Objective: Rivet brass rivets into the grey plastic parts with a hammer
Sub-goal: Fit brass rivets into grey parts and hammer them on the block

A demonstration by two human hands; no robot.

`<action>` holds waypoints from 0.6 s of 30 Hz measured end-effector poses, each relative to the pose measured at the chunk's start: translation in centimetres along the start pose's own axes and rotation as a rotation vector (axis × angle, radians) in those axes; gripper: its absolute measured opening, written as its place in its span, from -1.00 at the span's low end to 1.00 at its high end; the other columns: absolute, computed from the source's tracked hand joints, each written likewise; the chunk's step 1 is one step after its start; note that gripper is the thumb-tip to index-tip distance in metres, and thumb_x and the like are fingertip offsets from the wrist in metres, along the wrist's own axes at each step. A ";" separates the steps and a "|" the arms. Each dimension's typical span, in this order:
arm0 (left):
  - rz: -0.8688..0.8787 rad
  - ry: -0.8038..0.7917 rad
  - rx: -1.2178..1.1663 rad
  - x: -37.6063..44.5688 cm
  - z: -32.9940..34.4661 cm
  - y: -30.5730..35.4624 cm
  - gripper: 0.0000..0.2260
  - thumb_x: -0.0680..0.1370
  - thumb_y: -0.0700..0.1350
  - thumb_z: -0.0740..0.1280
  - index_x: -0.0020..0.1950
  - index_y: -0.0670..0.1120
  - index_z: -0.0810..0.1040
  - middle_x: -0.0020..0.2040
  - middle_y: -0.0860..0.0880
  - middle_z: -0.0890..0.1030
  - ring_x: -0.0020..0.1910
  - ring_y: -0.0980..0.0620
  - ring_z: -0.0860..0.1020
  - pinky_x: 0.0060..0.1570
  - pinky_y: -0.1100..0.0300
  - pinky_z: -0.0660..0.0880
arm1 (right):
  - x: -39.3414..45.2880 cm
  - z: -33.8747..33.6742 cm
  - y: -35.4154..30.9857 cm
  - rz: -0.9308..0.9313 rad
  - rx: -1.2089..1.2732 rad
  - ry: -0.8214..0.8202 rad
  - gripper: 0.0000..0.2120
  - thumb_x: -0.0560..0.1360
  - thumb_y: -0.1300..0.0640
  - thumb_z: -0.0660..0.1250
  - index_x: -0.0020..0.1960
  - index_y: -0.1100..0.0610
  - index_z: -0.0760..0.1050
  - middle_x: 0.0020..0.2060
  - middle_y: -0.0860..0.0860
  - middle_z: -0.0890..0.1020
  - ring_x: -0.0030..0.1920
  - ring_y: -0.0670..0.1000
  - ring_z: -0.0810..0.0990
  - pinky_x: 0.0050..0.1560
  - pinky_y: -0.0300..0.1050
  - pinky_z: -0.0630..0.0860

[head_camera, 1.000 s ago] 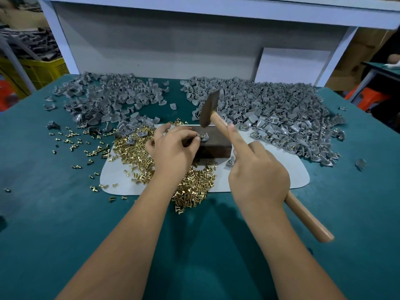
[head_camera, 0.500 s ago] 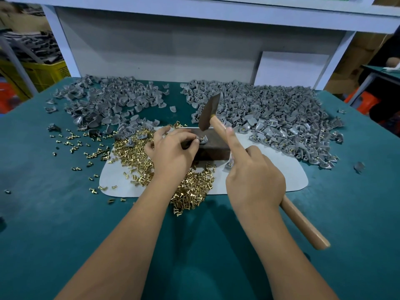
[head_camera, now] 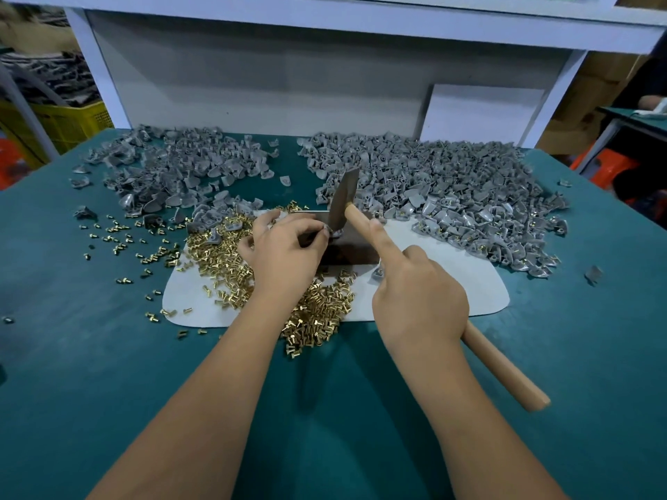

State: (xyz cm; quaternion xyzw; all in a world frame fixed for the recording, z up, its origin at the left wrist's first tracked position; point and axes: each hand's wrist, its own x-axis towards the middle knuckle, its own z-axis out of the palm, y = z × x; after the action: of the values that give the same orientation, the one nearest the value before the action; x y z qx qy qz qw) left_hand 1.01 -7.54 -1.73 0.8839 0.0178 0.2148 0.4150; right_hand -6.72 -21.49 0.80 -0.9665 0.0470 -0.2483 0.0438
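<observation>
A teal table (head_camera: 108, 373) fills the view, backed by a grey panel under a white shelf (head_camera: 361, 16). A white board (head_camera: 483, 113) is leaned against the panel on the right. A yellow crate (head_camera: 54, 124) is seen past the left edge, and an orange stool (head_camera: 606, 167) and a second table (head_camera: 635, 117) past the right edge.

The near half of the table is bare teal, crossed only by the two forearms. The far half is crowded. A white mat (head_camera: 469, 283) lies in the middle, and a dark block (head_camera: 350, 247) is set on it.

Two heaps of grey parts lie at the back: the left heap (head_camera: 173, 171) and the larger right heap (head_camera: 451, 185), with a strip of bare table between them. The right heap spills onto the mat's far right edge. Brass rivets (head_camera: 317, 312) are piled on the mat's left and near side, under the left wrist, and loose ones (head_camera: 119, 243) are scattered left of the mat.

One grey part (head_camera: 334, 233) is pinched on the block by the curled fingers of the left hand (head_camera: 285, 254). The hammer (head_camera: 505, 362) is gripped by the right hand (head_camera: 418, 297), forefinger stretched along the wooden handle, the other fingers wrapped round it. Its metal head (head_camera: 343, 198) is held just over the pinched part; whether they touch cannot be told.
</observation>
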 end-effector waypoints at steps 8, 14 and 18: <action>-0.091 -0.119 -0.107 0.6 -0.4 0.2 -0.84 0.54 0.05 0.37 -0.23 0.24 0.55 0.11 0.34 0.54 0.42 0.09 0.18 0.25 0.05 0.03 | 1.3 0.9 1.9 0.109 0.136 0.145 -0.35 0.44 0.30 0.34 0.46 -0.06 0.28 -0.12 0.14 0.46 -0.51 0.00 0.19 -0.48 -0.22 0.00; -0.126 -0.150 -0.205 0.6 -0.3 0.1 -0.80 0.53 0.02 0.38 -0.29 0.25 0.56 0.12 0.40 0.54 0.38 0.16 0.18 0.09 0.15 -0.04 | 1.9 1.8 3.7 0.224 0.132 0.062 -0.38 0.52 0.26 0.25 0.44 -0.19 0.15 -0.09 0.06 0.30 -0.50 -0.01 0.23 -0.51 -0.18 0.03; -0.127 -0.148 -0.239 0.7 -0.3 -0.1 -0.78 0.52 0.02 0.38 -0.32 0.23 0.59 0.11 0.42 0.54 0.36 0.20 0.18 0.11 0.15 -0.04 | 2.3 2.1 4.1 0.295 0.091 -0.032 -0.49 0.53 0.23 0.21 0.43 -0.05 0.22 0.05 0.14 0.41 -0.38 0.10 0.33 -0.49 -0.14 0.05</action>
State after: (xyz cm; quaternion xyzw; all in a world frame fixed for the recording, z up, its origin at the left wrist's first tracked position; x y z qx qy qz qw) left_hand 1.51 -7.16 -1.36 0.8387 0.0175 0.1231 0.5303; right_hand -3.96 -25.73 -0.34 -0.9499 0.1766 -0.2259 0.1243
